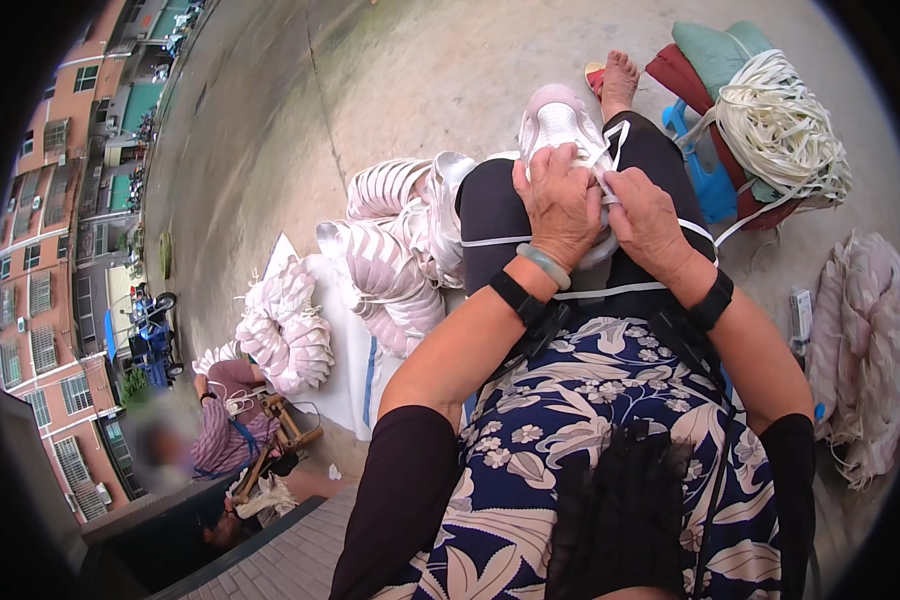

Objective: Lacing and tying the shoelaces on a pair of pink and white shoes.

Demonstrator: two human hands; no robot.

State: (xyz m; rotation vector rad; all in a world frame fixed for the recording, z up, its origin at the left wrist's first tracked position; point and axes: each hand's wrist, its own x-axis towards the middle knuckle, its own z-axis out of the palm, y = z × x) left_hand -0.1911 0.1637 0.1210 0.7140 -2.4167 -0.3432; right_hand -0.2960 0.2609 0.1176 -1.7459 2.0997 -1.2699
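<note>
A pale pink and white shoe upper (550,112) lies over my lap, between my knees, its toe end pointing away from me. My left hand (558,205) is closed on its near part, fingers bent over the lacing area. A thin white shoelace (620,135) loops up beside the upper. With its thumb and fingers pressed together, my right hand (650,225) pinches the lace at the upper's right side. Lengths of white lace also run across my dark trousers. The eyelets under my fingers are hidden.
At the right, a heap of white laces (780,130) rests on red and green cloth over a blue stool (712,185). Bundled shoe uppers (390,275) lie at the left on a white sheet (335,305); another bundle (855,350) lies far right. A person (235,420) sits at the lower left.
</note>
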